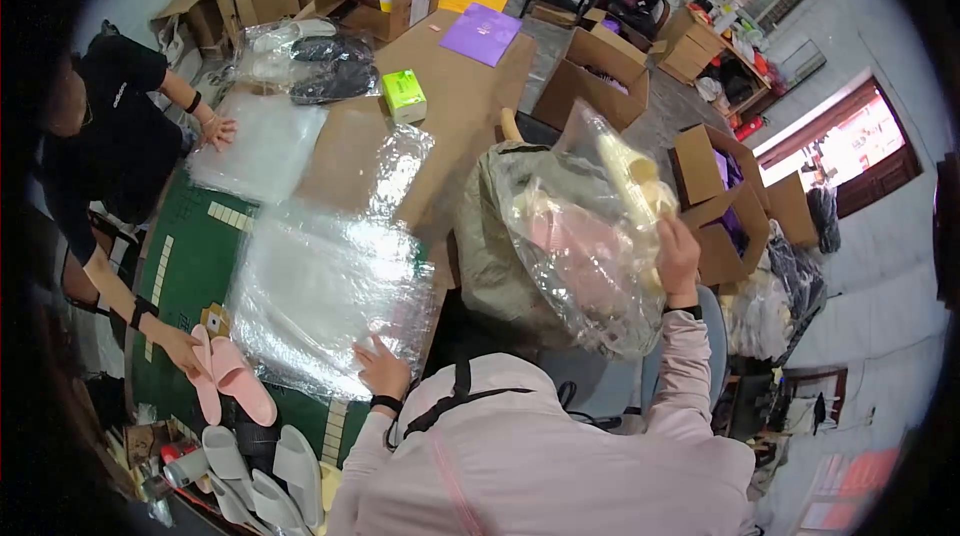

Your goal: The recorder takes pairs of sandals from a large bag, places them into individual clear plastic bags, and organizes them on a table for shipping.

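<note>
My right hand is closed on the edge of a clear plastic bag. Pink and pale yellow slippers show through its shiny film. The bag hangs in front of an olive woven sack and partly covers it. On the table, my left hand lies with fingers spread on the near edge of a stack of clear plastic bags. Left of that stack, a co-worker's hand touches a pair of pink slippers; the co-worker's other hand rests on a second pile of clear bags.
Grey slippers lie at the table's near left corner. Bagged slippers, a green-yellow box and a purple bag sit farther back. Open cartons stand on the floor, and a chair is at my right.
</note>
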A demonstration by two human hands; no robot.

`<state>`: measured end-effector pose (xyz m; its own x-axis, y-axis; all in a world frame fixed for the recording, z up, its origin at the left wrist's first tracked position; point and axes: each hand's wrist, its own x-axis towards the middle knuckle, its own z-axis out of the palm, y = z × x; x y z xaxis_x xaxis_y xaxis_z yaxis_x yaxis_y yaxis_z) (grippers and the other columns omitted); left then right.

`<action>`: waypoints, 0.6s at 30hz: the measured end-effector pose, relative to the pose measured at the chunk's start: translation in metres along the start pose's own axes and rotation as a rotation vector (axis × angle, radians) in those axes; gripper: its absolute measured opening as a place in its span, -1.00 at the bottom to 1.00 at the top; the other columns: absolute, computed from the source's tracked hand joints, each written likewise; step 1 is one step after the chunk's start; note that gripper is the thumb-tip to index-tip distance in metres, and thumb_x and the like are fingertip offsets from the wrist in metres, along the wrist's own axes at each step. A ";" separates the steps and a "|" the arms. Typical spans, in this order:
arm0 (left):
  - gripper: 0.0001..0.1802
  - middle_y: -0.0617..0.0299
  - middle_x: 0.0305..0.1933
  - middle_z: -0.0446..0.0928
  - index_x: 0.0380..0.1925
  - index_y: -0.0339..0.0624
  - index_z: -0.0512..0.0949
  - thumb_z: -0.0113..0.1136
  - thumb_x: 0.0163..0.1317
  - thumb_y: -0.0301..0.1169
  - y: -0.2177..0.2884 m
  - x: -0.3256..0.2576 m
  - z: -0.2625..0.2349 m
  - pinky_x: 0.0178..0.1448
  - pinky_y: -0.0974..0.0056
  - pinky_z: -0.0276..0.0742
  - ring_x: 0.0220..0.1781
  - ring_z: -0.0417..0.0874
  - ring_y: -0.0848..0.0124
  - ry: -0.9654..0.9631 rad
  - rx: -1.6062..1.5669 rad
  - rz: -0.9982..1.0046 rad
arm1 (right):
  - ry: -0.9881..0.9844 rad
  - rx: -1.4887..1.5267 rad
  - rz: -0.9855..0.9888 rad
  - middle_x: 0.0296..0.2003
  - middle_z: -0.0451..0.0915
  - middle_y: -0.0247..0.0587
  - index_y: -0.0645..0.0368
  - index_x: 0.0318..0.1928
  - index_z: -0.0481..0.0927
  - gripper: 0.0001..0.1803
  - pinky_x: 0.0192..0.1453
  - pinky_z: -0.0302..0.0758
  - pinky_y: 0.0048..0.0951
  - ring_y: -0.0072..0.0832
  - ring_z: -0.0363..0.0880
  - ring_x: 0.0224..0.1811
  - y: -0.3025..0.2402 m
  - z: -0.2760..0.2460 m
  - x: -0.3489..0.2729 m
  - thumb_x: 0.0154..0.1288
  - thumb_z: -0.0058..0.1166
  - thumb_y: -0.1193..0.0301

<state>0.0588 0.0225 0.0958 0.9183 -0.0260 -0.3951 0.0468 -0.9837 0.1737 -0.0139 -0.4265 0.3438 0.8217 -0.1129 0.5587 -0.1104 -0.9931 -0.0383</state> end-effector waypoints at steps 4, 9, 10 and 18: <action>-0.11 -0.44 0.30 -0.18 0.29 -0.19 -0.07 0.08 -0.06 -0.23 0.003 -0.001 -0.008 0.06 -0.16 0.24 0.36 -0.07 -0.13 -0.029 -0.014 0.004 | -0.047 0.149 0.260 -0.10 0.49 -0.01 0.23 -0.09 0.46 -0.61 0.07 0.34 -0.29 -0.10 0.41 -0.01 0.016 0.023 -0.020 0.02 -0.21 0.69; -0.09 -0.45 0.30 -0.19 0.28 -0.20 -0.06 0.12 -0.05 -0.19 0.000 0.003 0.003 0.03 -0.17 0.24 0.35 -0.07 -0.14 -0.002 0.023 -0.001 | -0.203 0.385 0.378 -0.07 0.47 0.03 0.25 -0.07 0.45 -0.61 0.07 0.32 -0.26 -0.03 0.39 0.00 0.044 0.051 -0.048 0.00 -0.11 0.61; -0.09 -0.44 0.30 -0.19 0.28 -0.20 -0.06 0.13 -0.04 -0.18 0.000 0.003 0.004 0.03 -0.17 0.24 0.35 -0.07 -0.14 0.005 0.035 0.001 | -0.339 0.368 0.320 -0.09 0.49 0.01 0.24 -0.07 0.46 -0.63 0.08 0.33 -0.31 -0.09 0.42 0.00 0.046 0.054 -0.051 0.03 -0.10 0.60; -0.13 -0.43 0.30 -0.19 0.27 -0.20 -0.01 0.11 -0.02 -0.16 0.006 0.002 -0.002 0.01 -0.17 0.26 0.36 -0.07 -0.12 -0.010 0.047 -0.025 | -1.324 0.510 0.475 0.16 0.28 0.03 0.14 0.17 0.30 -0.29 0.22 0.19 -0.35 -0.22 0.22 0.22 0.059 0.062 -0.039 0.07 0.08 0.02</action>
<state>0.0620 0.0164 0.0976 0.9131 -0.0033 -0.4078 0.0507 -0.9913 0.1216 -0.0180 -0.4830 0.2680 0.6950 -0.0876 -0.7137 -0.5329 -0.7291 -0.4294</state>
